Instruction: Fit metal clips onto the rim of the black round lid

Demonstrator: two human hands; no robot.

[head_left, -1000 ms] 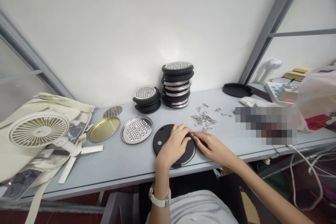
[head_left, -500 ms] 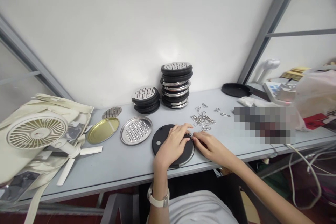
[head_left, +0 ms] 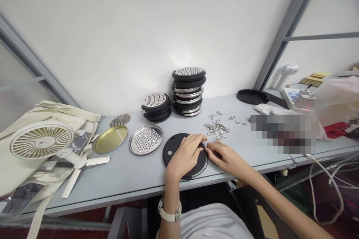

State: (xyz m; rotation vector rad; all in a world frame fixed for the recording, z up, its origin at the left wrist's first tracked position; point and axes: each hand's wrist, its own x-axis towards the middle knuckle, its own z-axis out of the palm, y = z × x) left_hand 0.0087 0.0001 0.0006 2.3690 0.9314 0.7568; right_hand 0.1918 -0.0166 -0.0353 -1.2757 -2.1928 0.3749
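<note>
At the left end of the desk, a cream bag lies with a white fan in front of it, the fan's feet reaching toward the front edge. Next comes a gold plate, with a small perforated disc just behind it, nearer the back edge. Just right of the gold plate is a silver grater plate, flat on the desk. Behind it, near the back edge, stands a short stack of black-rimmed graters, and close on its right a taller stack.

My black disc lies flat by the front edge, near its middle. My left hand is laid over the disc, fingers curved toward its right rim; a watch circles that wrist. There, between my hands, shows a small metal piece. My right hand has its fingertips drawn together at the same rim. I cannot tell which hand grips the piece, if either does.

Beyond my right fingers, loose metal clips lie scattered. Farther right, a black tray sits toward the back edge, and a translucent plastic bag slumps at the right end.
</note>
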